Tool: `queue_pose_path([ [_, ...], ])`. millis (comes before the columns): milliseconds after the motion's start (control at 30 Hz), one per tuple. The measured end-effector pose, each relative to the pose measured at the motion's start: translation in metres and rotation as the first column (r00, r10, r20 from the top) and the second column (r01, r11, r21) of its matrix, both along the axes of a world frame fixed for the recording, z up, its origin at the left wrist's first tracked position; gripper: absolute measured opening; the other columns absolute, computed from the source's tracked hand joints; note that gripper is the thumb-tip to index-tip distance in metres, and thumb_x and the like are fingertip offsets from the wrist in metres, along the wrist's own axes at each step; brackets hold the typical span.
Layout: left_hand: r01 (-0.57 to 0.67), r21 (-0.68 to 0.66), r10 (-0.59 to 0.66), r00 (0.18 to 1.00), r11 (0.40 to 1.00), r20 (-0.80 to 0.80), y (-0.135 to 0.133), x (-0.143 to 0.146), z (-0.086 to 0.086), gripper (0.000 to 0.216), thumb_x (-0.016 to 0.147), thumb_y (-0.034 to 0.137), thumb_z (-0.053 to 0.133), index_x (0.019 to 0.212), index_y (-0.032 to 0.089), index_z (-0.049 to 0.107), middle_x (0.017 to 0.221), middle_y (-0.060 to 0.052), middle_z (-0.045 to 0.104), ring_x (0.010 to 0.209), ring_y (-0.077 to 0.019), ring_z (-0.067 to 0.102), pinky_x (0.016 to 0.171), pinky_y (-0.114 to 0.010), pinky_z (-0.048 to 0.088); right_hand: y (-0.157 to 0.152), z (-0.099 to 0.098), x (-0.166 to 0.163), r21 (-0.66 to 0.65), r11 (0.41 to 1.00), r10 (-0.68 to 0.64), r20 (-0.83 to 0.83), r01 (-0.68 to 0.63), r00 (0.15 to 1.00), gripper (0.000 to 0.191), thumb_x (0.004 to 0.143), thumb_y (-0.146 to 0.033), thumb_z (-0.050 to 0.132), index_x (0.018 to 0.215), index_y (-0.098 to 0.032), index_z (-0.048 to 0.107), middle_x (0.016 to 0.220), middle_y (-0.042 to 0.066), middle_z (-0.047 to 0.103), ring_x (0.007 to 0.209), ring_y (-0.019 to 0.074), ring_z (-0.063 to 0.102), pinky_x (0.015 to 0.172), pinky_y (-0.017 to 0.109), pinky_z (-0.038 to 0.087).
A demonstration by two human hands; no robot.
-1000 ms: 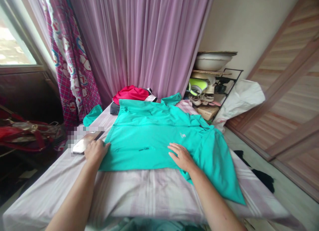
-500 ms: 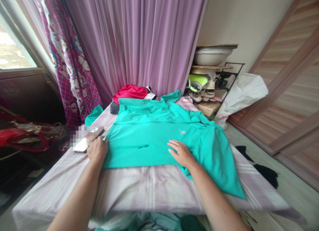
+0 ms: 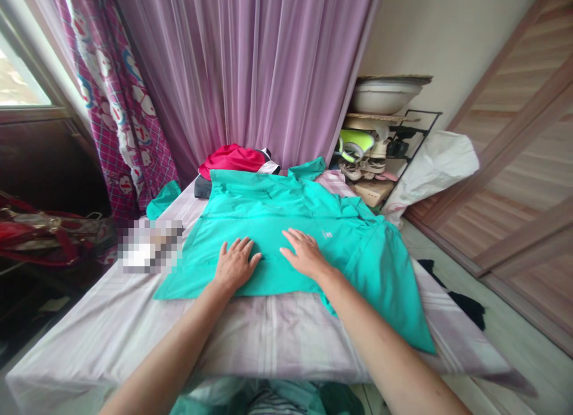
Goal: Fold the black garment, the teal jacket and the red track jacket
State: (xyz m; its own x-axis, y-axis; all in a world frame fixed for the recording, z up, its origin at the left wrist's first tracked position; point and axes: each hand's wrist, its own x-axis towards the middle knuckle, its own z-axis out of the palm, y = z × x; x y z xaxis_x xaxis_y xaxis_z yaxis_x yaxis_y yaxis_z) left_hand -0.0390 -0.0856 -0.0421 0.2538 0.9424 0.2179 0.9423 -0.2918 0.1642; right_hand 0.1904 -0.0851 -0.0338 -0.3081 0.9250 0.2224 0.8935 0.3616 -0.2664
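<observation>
A turquoise zip jacket (image 3: 264,215) lies spread out on the table, its hem to the left and one sleeve hanging toward the near right. A small pale logo shows on its chest. My left hand (image 3: 235,264) rests flat on the near front panel, fingers spread, partly covering a zipped pocket. To its right, my right hand (image 3: 303,254) lies palm down on the same panel just left of the logo, fingers apart. Neither hand grips the cloth.
A plaid cloth (image 3: 268,337) covers the table. Folded red clothing (image 3: 235,158) sits at the back, by the purple curtain (image 3: 250,74). A pixelated object (image 3: 150,248) lies at the left. A shoe rack (image 3: 373,155) and white bag (image 3: 439,170) stand right.
My left hand has let go of the jacket's left hem edge and moved right onto the front panel. The near hem corner now reaches farther left. My right hand has shifted slightly left and away.
</observation>
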Motion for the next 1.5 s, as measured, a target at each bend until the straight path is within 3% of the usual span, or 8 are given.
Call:
queue_pose_path([
  [167, -0.009, -0.036, 0.009, 1.0, 0.999, 0.004, -0.005, 0.0, -0.013, 0.053, 0.098, 0.052, 0.037, 0.144, 0.031, 0.049, 0.153, -0.006, 0.047, 0.144, -0.0295, 0.037, 0.118, -0.058, 0.024, -0.019, -0.014, -0.03, -0.088, 0.99, 0.115, 0.104, -0.106, 0.988, 0.068, 0.095, -0.057, 0.046, 0.153, -0.024, 0.038, 0.16, 0.014, 0.032, 0.148, 0.0309, 0.027, 0.118, 0.059, 0.021],
  [400, -0.02, -0.059, 0.019, 1.0, 0.998, -0.015, -0.006, 0.0, -0.009, 0.058, 0.097, 0.057, 0.035, 0.146, 0.028, 0.048, 0.155, -0.007, 0.044, 0.145, -0.0305, 0.034, 0.117, -0.059, 0.024, -0.038, -0.019, -0.021, -0.066, 0.986, 0.162, 0.135, -0.154, 0.977, 0.078, 0.091, -0.064, 0.048, 0.155, -0.021, 0.033, 0.161, 0.016, 0.028, 0.15, 0.0317, 0.024, 0.119, 0.059, 0.019],
  [600, 0.014, -0.061, -0.013, 1.0, 0.998, 0.006, -0.006, -0.004, -0.011, 0.063, 0.092, 0.061, 0.046, 0.144, 0.026, 0.048, 0.155, -0.009, 0.044, 0.146, -0.0319, 0.033, 0.118, -0.059, 0.023, -0.039, -0.019, -0.02, -0.09, 0.984, 0.166, 0.118, -0.156, 0.979, 0.084, 0.088, -0.069, 0.05, 0.155, -0.021, 0.033, 0.16, 0.016, 0.03, 0.149, 0.0318, 0.025, 0.119, 0.058, 0.019],
  [700, 0.018, -0.005, -0.018, 0.997, 1.0, 0.082, -0.005, -0.01, -0.015, 0.049, 0.093, 0.051, 0.051, 0.135, 0.025, 0.056, 0.148, -0.01, 0.052, 0.141, -0.0293, 0.041, 0.117, -0.055, 0.027, -0.039, -0.019, -0.02, -0.081, 0.988, 0.143, 0.113, -0.135, 0.983, 0.077, 0.09, -0.066, 0.049, 0.153, -0.023, 0.037, 0.16, 0.015, 0.032, 0.149, 0.0303, 0.027, 0.119, 0.055, 0.02],
  [867, 0.055, 0.088, -0.073, 0.973, 0.995, 0.218, -0.001, -0.022, -0.018, 0.018, 0.092, 0.033, 0.053, 0.103, 0.024, 0.064, 0.124, -0.008, 0.069, 0.115, -0.0243, 0.062, 0.104, -0.044, 0.044, -0.04, -0.016, -0.019, -0.087, 0.99, 0.119, 0.117, -0.109, 0.986, 0.067, 0.095, -0.06, 0.044, 0.15, -0.022, 0.042, 0.159, 0.013, 0.035, 0.148, 0.0269, 0.028, 0.12, 0.051, 0.021],
  [1067, 0.085, 0.117, -0.11, 0.968, 0.989, 0.224, 0.001, -0.024, -0.016, 0.011, 0.092, 0.028, 0.054, 0.09, 0.022, 0.062, 0.116, -0.009, 0.072, 0.108, -0.0244, 0.065, 0.096, -0.041, 0.048, -0.04, -0.015, -0.018, -0.082, 0.992, 0.107, 0.092, -0.1, 0.99, 0.061, 0.096, -0.055, 0.045, 0.148, -0.022, 0.046, 0.158, 0.011, 0.039, 0.146, 0.025, 0.031, 0.121, 0.048, 0.021],
  [1300, -0.024, 0.081, 0.013, 0.99, 0.996, 0.137, -0.004, -0.018, -0.016, 0.031, 0.094, 0.034, 0.052, 0.12, 0.022, 0.062, 0.137, -0.011, 0.062, 0.131, -0.029, 0.053, 0.112, -0.052, 0.037, -0.034, 0.001, -0.027, -0.229, 0.972, 0.077, 0.07, -0.06, 0.995, 0.064, 0.097, -0.055, 0.042, 0.152, -0.023, 0.04, 0.16, 0.011, 0.035, 0.147, 0.0268, 0.029, 0.12, 0.051, 0.021],
  [1500, -0.042, 0.034, 0.04, 0.998, 0.999, 0.057, -0.008, -0.015, -0.01, 0.036, 0.096, 0.038, 0.048, 0.126, 0.024, 0.062, 0.141, -0.009, 0.06, 0.133, -0.0286, 0.051, 0.113, -0.052, 0.036, 0.013, 0.016, -0.021, -0.307, 0.95, 0.091, 0.128, -0.048, 0.988, 0.064, 0.098, -0.057, 0.032, 0.155, -0.027, 0.032, 0.164, 0.009, 0.024, 0.151, 0.0241, 0.02, 0.12, 0.049, 0.016],
])
